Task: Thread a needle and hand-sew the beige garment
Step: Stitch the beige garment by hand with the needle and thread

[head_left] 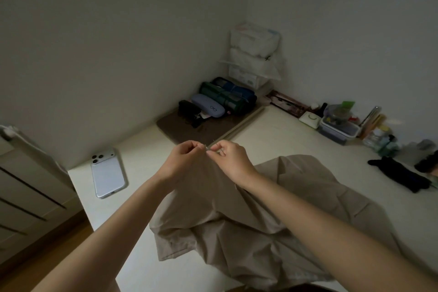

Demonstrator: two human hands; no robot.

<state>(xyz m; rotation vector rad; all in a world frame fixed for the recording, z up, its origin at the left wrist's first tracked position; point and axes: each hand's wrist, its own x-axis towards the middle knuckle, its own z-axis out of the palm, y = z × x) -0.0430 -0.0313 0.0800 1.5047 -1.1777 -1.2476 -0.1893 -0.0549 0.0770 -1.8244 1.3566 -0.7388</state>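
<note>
1. Forearms reach up from the bottom of the frame over the beige garment [237, 220], which lies rumpled across the lower middle of the pale surface [272, 130], one corner hanging over the near edge.
2. At frame centre the left hand [183, 156] and right hand [231, 159] are raised together, fingertips almost touching, both pinching at a thin glinting sliver that I take to be the needle [207, 148]. Any thread is too fine to see, and I cannot tell which hand holds it.
3. Judging by this, the work is at the threading step. No stitching shows on the cloth, so the sewing itself appears to be left.
4. Left of the hands a white phone [107, 173] lies face down. Beyond them a dark mat [208, 128] carries a blue glasses case [208, 108] and rolled green and blue cloth [227, 96].
5. White stacked boxes [254, 52] fill the corner. A clear container [336, 129] and jars line the right wall, with a black cloth item [400, 173] at far right. The room is dim, its walls plain.
</note>
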